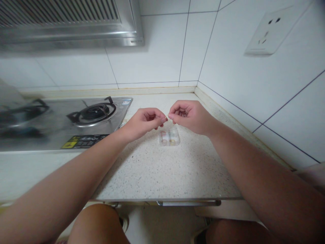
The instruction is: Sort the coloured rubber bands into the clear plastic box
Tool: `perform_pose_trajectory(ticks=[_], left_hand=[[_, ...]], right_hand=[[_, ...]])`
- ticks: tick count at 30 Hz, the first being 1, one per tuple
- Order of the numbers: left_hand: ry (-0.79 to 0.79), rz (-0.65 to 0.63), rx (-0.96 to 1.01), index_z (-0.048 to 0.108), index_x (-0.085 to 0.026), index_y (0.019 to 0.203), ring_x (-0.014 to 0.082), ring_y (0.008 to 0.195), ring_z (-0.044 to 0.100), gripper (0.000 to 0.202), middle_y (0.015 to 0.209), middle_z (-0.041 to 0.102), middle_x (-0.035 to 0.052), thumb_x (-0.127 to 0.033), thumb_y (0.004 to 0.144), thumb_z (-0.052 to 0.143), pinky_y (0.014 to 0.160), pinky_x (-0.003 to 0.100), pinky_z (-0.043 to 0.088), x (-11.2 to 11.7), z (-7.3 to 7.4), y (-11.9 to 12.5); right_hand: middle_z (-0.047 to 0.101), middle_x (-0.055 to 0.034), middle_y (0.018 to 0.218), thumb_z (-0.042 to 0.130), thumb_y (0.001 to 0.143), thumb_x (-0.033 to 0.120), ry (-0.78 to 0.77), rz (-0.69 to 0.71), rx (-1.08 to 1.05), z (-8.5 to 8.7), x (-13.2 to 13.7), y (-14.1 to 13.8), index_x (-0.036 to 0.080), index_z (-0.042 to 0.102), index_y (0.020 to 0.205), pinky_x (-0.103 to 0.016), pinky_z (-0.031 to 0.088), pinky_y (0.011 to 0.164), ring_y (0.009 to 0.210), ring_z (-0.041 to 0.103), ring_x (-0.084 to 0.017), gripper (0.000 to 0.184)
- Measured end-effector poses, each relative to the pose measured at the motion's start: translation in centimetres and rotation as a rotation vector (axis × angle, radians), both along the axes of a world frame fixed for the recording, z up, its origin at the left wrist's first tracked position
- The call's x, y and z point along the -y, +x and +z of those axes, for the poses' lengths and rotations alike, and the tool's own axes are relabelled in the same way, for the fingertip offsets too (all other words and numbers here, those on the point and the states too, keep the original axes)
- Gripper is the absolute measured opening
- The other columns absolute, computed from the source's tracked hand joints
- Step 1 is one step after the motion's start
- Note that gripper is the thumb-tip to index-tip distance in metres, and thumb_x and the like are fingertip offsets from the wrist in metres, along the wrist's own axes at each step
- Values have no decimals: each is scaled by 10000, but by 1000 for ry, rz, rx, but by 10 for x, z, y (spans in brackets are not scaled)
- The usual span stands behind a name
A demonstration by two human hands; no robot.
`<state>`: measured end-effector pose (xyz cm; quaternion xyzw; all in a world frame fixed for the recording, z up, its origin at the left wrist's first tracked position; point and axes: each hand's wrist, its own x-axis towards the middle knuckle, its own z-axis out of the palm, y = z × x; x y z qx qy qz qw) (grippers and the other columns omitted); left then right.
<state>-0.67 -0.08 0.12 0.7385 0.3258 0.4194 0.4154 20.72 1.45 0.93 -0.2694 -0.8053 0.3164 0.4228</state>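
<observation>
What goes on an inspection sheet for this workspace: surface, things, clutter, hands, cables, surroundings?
Surface: pale speckled countertop.
Things: thin yellowish piece, too small to identify; clear case on the countertop below the hands.
Clutter: nothing certain; far left is blurred.
Hands: left hand and right hand pinch at the piece.
Cables: nothing seen.
Surroundings: stove and range hood left, wall socket right.

Your surface (162, 176) is smooth, speckled stone-look w/ a low sheen; the small box (177, 137) on it looks like clear, glossy plastic. Thin yellowish bit (167, 116) btwn your fingers (162, 119): too small to tell the mat'l. You've got a satin metal hood (129, 23), shiny metal hob (119, 113) w/ matt blk pan supports (73, 117), glossy white wall tiles (162, 44), smooth plastic socket plate (271, 32), metal handle (188, 203).
</observation>
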Motion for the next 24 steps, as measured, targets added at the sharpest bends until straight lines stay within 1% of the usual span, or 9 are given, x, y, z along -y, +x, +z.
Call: perform_pose_trajectory(ticks=[6, 11, 16, 20, 24], left_hand=[[1, -5, -1, 705, -144, 827, 80, 571, 528, 191, 702, 668, 18, -333, 835, 729, 537, 202, 431, -2, -1, -1], [21, -1, -53, 716, -144, 855, 89, 606, 560, 145, 751, 696, 25, -287, 837, 705, 575, 213, 448, -5, -4, -3], [53, -13, -107, 727, -137, 880, 104, 655, 591, 141, 791, 713, 43, -268, 845, 686, 611, 224, 467, -10, -8, -5], [63, -5, -117, 732, -135, 890, 108, 675, 595, 143, 795, 708, 43, -261, 844, 685, 633, 227, 473, -12, -10, -6], [59, 12, -123, 731, -136, 884, 103, 652, 571, 142, 765, 690, 32, -265, 842, 687, 611, 223, 449, -13, -11, -6]], right_hand=[[645, -3, 672, 711, 859, 265, -17, 15, -38, 3, 1, 1, 153, 662, 832, -237, 417, 541, 597, 549, -98, 126], [628, 10, 632, 700, 866, 283, -144, 37, -149, 8, 4, 1, 169, 651, 809, -233, 413, 505, 544, 523, -89, 137], [607, 17, 625, 697, 863, 266, -258, 124, -212, 9, 4, 2, 175, 658, 802, -231, 408, 494, 546, 520, -92, 116], [596, 25, 602, 682, 872, 226, -266, 175, -188, 9, 5, 2, 168, 668, 796, -221, 397, 495, 533, 500, -81, 98], [609, 21, 620, 684, 864, 211, -230, 171, -133, 9, 6, 2, 162, 673, 784, -216, 401, 501, 550, 510, -80, 94]])
